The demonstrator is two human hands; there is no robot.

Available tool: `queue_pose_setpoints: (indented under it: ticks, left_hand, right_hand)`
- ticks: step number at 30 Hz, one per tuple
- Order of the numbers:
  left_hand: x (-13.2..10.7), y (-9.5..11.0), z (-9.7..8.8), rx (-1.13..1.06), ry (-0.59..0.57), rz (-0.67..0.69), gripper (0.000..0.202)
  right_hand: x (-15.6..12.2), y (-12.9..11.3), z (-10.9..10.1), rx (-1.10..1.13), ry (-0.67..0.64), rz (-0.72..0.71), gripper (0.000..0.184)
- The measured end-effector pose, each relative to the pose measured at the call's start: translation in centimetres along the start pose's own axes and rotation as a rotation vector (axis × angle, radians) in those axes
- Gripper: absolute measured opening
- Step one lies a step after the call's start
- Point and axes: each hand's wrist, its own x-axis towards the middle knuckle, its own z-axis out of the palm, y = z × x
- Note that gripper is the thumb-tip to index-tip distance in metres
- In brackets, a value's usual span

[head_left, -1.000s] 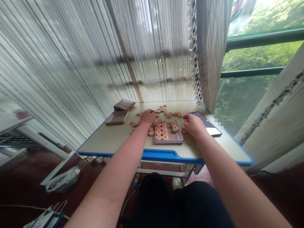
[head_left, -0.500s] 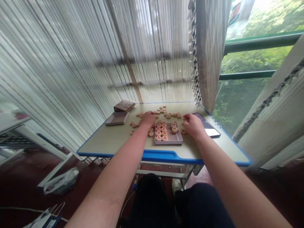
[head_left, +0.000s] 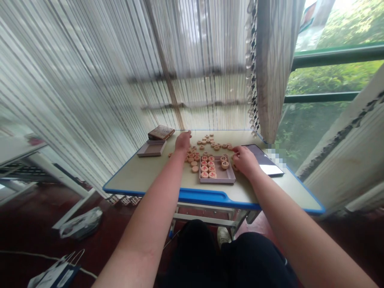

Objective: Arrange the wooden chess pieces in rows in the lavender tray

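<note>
The open tray [head_left: 226,181] sits just right of centre in the lower middle of the frame, between the 2 hands. The right hand [head_left: 245,159] is nearer, just beyond the tray's right wall, so the tray lies directly left of its grip. The left hand [head_left: 182,142] is up and to the left, with loose pieces [head_left: 195,169] scattered between it and the tray.

The tray looks wider across the frame than deep, though the slanted view leaves its true long axis unsure. Its left part carries 2 columns of 4 red-marked pieces [head_left: 212,175]; 2 dark-marked pieces [head_left: 225,165] sit towards its upper right corner, on the right hand's side. The pieces are round, with no long axis.

Both hands have bent fingers, the right's tips pointing left; I cannot tell how wide either grip is or whether it has a piece.
</note>
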Motion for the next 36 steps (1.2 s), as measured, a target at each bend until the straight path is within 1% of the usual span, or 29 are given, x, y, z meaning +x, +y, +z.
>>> queue_pose_setpoints:
  ticks: [1,3,5,8,10,11,13,15,17,19,21,23,24,25,29,31,33,36]
  left_hand:
    - [-0.1,0.3,-0.4,-0.002,-0.04,-0.007,0.042]
    - [-0.5,1.0,-1.1,0.084,-0.093,0.051,0.043]
    - [-1.0,1.5,-1.9,0.269,-0.173,0.12,0.037]
    - [-1.4,1.8,-2.9,0.525,-0.344,0.189,0.033]
    - [-1.5,1.5,-3.3,0.625,-0.432,0.29,0.033]
    - [-1.5,1.3,-3.3,0.651,-0.454,0.351,0.033]
    - [-1.2,0.8,-3.4,0.651,-0.449,0.431,0.031]
    - [-0.6,0.3,-3.4,0.598,-0.403,0.453,0.03]
    - [0.1,-0.2,-3.6,0.452,-0.335,0.415,0.03]
    - [0.8,-0.9,-3.8,0.232,-0.285,0.336,0.029]
    - [1.3,-1.6,-4.1,0.043,-0.274,0.234,0.033]
    - [1.5,-2.3,-4.4,-0.032,-0.286,0.181,0.035]
    - [1.5,-2.6,-4.6,-0.002,-0.287,0.183,0.035]
    - [1.5,-2.8,-4.8,0.077,-0.28,0.208,0.034]
    - [0.8,-3.0,-5.2,0.629,-0.268,0.336,0.023]
    - [0.4,-2.9,-5.2,0.806,-0.283,0.335,0.023]
    - [0.2,-2.8,-5.3,0.891,-0.316,0.31,0.024]
    - [0.0,-2.7,-5.3,0.903,-0.369,0.293,0.023]
  right_hand:
    - [0.1,-0.1,0.2,0.004,-0.009,-0.013,0.026]
    - [0.2,-0.4,0.6,0.023,-0.011,-0.024,0.028]
    - [0.3,-0.5,0.8,0.054,-0.001,-0.01,0.032]
    - [0.5,-0.2,0.7,0.097,0.013,0.051,0.035]
    - [0.7,0.1,0.7,0.11,0.016,0.098,0.036]
    - [0.8,0.2,0.7,0.111,0.017,0.109,0.037]
    - [1.0,0.4,0.6,0.115,0.021,0.106,0.038]
    - [1.0,0.5,0.6,0.127,0.031,0.108,0.039]
    - [1.0,0.5,0.5,0.15,0.035,0.137,0.041]
    - [0.9,0.4,0.4,0.165,0.017,0.157,0.041]
    - [0.8,0.3,0.3,0.146,-0.019,0.132,0.042]
    - [0.8,0.2,0.4,0.093,-0.054,0.075,0.042]
    - [0.8,0.2,0.5,0.068,-0.063,0.05,0.042]
    - [0.8,0.2,0.5,0.05,-0.067,0.031,0.042]
    - [0.7,0.3,0.6,0.041,-0.043,0.032,0.044]
    - [0.6,0.2,0.5,0.04,-0.038,0.035,0.044]
    - [0.5,0.0,0.4,0.036,-0.045,0.027,0.044]
    - [0.5,-0.2,0.3,0.024,-0.067,0.008,0.044]
